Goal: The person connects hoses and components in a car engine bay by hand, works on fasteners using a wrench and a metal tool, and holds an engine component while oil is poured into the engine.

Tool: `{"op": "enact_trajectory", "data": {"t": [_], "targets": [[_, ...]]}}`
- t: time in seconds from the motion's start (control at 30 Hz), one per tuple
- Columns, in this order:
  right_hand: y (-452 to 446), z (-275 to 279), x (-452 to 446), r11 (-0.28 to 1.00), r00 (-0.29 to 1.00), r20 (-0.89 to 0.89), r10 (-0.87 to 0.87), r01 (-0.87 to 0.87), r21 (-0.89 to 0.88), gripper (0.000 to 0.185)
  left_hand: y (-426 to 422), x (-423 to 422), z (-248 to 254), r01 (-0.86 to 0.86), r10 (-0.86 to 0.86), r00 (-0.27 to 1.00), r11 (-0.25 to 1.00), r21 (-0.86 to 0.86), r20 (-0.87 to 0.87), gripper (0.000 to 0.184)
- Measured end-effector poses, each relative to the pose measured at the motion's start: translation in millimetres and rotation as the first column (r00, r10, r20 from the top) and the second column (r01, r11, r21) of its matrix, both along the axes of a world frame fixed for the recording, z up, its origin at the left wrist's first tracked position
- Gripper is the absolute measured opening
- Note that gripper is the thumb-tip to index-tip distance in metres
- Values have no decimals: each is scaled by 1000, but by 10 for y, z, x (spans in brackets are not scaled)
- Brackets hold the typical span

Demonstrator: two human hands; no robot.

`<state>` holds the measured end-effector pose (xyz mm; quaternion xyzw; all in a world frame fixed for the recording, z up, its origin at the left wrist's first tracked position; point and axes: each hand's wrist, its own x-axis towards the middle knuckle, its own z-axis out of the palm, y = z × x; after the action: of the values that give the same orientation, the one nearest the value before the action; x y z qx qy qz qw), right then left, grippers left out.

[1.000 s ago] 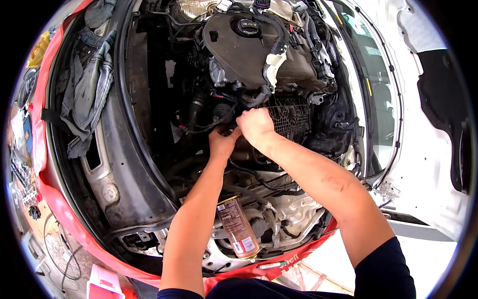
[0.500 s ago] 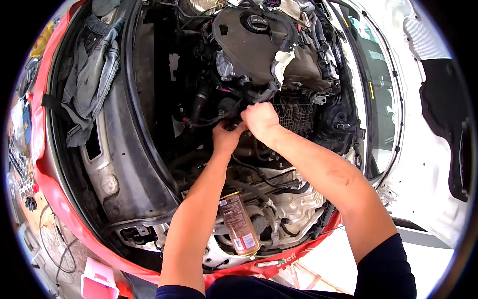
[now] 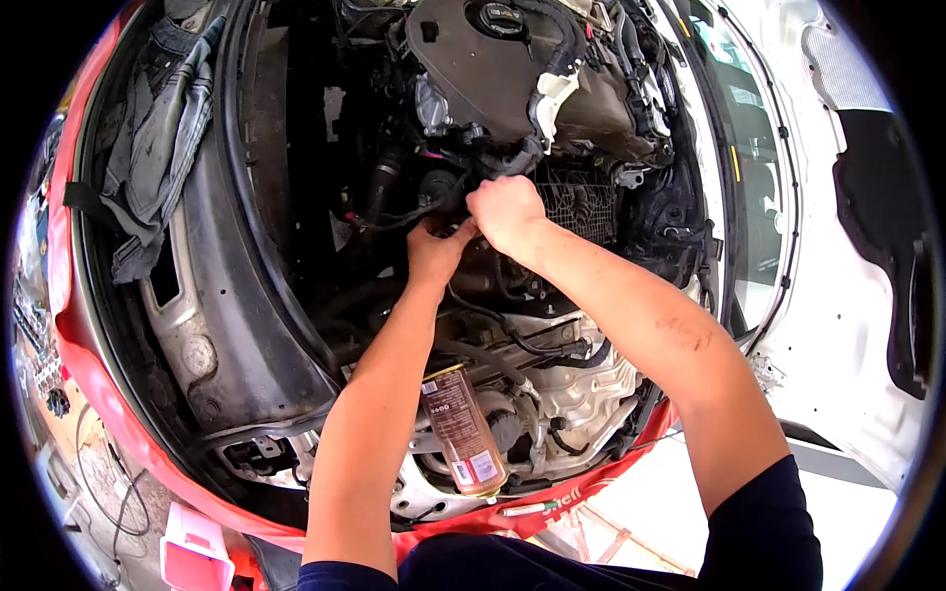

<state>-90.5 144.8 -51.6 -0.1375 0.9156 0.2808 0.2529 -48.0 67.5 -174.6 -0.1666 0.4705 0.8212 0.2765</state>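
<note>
Closely together, fingers partly curled, the left hand (image 3: 436, 258) and right hand (image 3: 506, 214) are held near the engine cover (image 3: 471, 74), any grip indiscernible.

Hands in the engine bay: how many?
2: the left hand and the right hand, close together, below the engine cover in the picture. No others show; deep shadow could hide more.

Place: I'm in a car workshop
Engine bay (image 3: 286, 217): open before me
Red cover (image 3: 99, 384): draped around it
Small hardware (image 3: 46, 374): at my left
</note>
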Motion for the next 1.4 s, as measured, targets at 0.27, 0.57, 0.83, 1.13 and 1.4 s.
{"op": "enact_trajectory", "data": {"t": [0.27,0.57,0.83,1.13,1.4], "targets": [[33,-11,43,1000,1000,-4,-14,14,-11,14,-88,-33,116,140,-145,986,988,58,87,54],[50,-33,48,1000,1000,17,4,-4,-11,14,-81,-18,111,121,-123,989,992,28,85,52],[80,-58,50,1000,1000,-9,-17,17,-18,14,-84,-28,144,121,-122,990,993,19,66,48],[39,-4,29,995,993,69,-99,101,-22,15,-40,-8,140,6,-7,997,1000,15,71,42],[46,-52,66,995,995,11,-96,97,-29,14,-50,-10,109,6,-6,999,1000,-4,43,47]]}}
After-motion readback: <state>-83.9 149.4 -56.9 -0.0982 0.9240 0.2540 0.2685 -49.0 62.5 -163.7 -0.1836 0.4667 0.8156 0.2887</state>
